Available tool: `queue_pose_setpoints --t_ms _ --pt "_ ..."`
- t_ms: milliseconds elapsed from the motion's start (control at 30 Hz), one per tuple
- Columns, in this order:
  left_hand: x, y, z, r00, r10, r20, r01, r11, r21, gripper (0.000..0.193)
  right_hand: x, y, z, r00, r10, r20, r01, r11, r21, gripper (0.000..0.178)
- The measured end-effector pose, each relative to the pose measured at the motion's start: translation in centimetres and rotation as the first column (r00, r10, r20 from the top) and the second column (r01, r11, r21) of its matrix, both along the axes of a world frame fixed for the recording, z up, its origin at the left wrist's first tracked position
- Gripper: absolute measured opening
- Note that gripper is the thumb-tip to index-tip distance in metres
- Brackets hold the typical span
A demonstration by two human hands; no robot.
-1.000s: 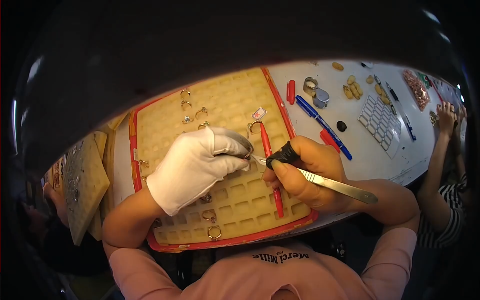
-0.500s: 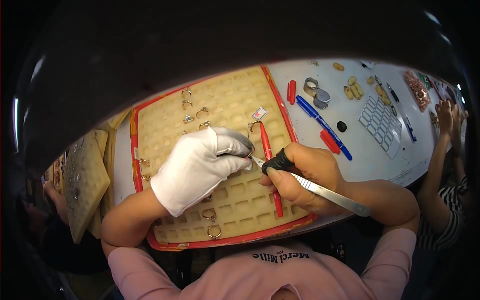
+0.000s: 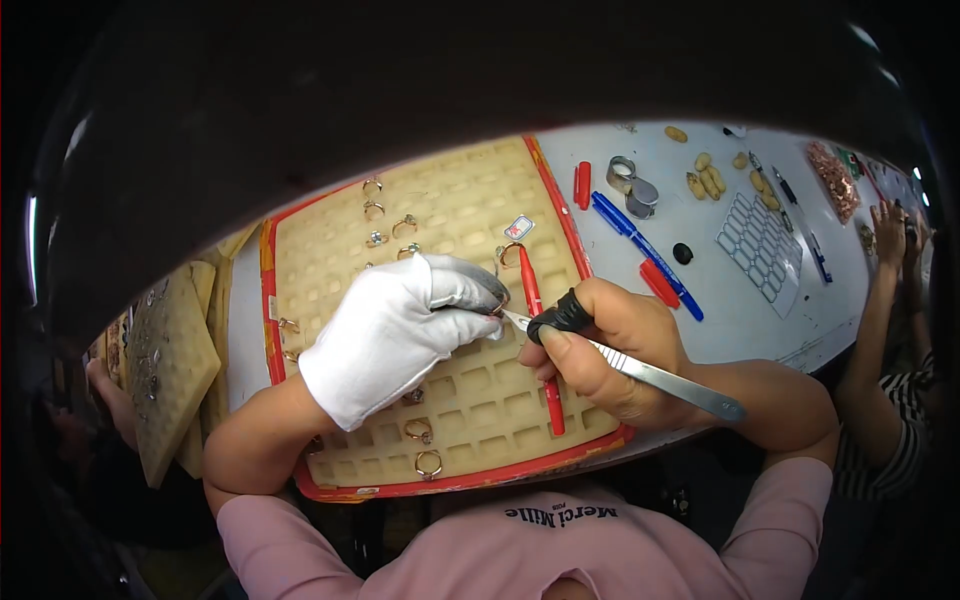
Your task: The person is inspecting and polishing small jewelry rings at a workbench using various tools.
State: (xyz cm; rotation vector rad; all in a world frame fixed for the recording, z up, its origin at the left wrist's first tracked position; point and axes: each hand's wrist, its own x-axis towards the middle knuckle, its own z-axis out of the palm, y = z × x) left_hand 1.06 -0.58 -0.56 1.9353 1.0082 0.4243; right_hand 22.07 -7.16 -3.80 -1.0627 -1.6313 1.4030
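My left hand [image 3: 395,330] wears a white glove with darkened fingertips. Its thumb and finger pinch a small ring [image 3: 500,310], mostly hidden by the fingertips. My right hand [image 3: 615,350], with a black wrap on one finger, grips a silver scalpel [image 3: 680,388]; the blade's tip meets the ring. Under both hands lies a cream tray [image 3: 470,180] with many square pockets and a red rim. A red pen [image 3: 556,405] rests on it beside my right hand. Gold-coloured rings with stones, such as one ring [image 3: 428,463], stand in the pockets.
Right of the tray are a blue marker [image 3: 650,255], red caps [image 3: 583,185], a folding loupe [image 3: 636,185], a black round piece [image 3: 683,253], peanuts [image 3: 710,180] and a label sheet [image 3: 765,250]. Another person's hands [image 3: 890,235] are at far right. More trays [image 3: 175,370] lean at left.
The scalpel handle has tilted slightly, its rear end shifting a little right and down. My right hand moves with it, while the left stays almost still.
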Motion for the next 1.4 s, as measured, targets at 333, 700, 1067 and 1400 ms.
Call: queue_pose_setpoints --t_ms 333,700,1067,1400 --pt "-0.2 -0.2 -0.5 0.996 0.031 0.082 -0.027 0.998 -0.051 0.015 -0.4 0.1 0.7 0.994 -0.031 0.101 0.020 0.994 0.105 0.019" --pt "-0.1 0.0 -0.6 0.998 -0.063 0.006 0.062 0.986 0.157 0.014 -0.3 0.3 0.2 0.985 -0.022 0.174 -0.032 0.954 0.297 0.017" --pt "0.1 -0.3 -0.7 1.000 -0.028 -0.007 0.029 0.993 0.113 0.016 -0.4 0.5 0.1 0.983 -0.005 0.185 -0.055 0.947 0.315 0.016" --pt "0.0 -0.1 -0.6 0.999 0.011 0.049 -0.010 1.000 -0.017 0.014 -0.4 0.1 0.3 1.000 -0.006 0.006 0.006 1.000 -0.017 0.014"
